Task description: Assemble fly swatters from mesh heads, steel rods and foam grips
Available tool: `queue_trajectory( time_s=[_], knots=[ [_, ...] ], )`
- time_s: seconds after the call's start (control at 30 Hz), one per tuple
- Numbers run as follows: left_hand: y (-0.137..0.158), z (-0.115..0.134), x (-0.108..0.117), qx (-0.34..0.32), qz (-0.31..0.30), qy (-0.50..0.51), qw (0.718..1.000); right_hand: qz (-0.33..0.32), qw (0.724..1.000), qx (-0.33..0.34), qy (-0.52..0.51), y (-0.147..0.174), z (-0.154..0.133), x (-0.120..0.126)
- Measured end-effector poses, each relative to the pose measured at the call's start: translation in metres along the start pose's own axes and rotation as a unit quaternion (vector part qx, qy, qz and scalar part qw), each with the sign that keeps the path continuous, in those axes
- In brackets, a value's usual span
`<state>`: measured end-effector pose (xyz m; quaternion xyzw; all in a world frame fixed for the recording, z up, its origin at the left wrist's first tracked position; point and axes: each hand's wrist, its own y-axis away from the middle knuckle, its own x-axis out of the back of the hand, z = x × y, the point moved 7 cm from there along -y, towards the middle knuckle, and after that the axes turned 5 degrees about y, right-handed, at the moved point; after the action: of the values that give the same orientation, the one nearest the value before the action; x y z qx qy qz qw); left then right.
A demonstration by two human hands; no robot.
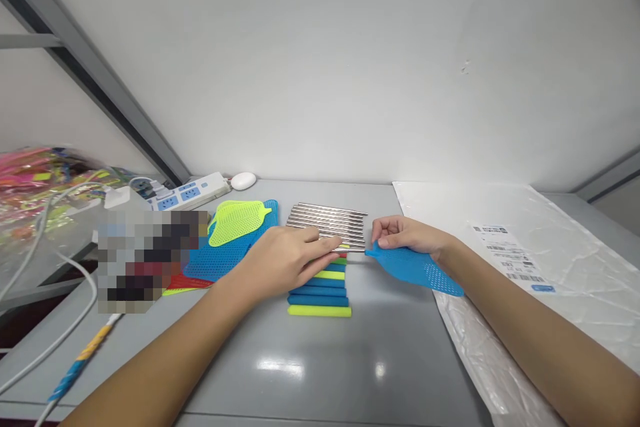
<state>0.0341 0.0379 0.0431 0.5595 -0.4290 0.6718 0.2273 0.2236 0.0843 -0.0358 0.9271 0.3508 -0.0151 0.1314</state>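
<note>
My right hand [400,235] pinches a blue perforated fly swatter head [415,268] close to its narrow neck. My left hand [287,257] is closed, its thumb and fingers on a thin metal rod [356,249]. That rod's right end meets the neck of the blue head; how far it goes in cannot be seen. Behind the left fingers lies a row of shiny metal rods [327,215], partly covered by the hand. Several coloured handle tubes [320,311] in yellow-green, blue, green and red lie side by side below.
Left of the rods are stacked yellow-green swatter heads [240,220], blue ones [217,260] and a red one [187,281]. A power strip [200,191], a white mouse-shaped object [243,181] and cables stand behind. A white bubble mailer [460,213] lies right; bagged coloured items [45,193] lie far left.
</note>
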Motion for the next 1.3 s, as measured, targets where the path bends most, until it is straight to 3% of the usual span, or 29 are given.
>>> queue_trajectory(
  time_s=[0.5, 1.3],
  knots=[
    [0.0017, 0.007, 0.0027, -0.035, 0.011, 0.0, 0.999, 0.015, 0.999, -0.025, 0.028, 0.0017, -0.0028, -0.0025],
    [0.0017, 0.0068, -0.0005, -0.034, 0.012, -0.001, 0.999, 0.016, 0.998, -0.028, 0.051, 0.0016, -0.0022, -0.0018]
  ],
)
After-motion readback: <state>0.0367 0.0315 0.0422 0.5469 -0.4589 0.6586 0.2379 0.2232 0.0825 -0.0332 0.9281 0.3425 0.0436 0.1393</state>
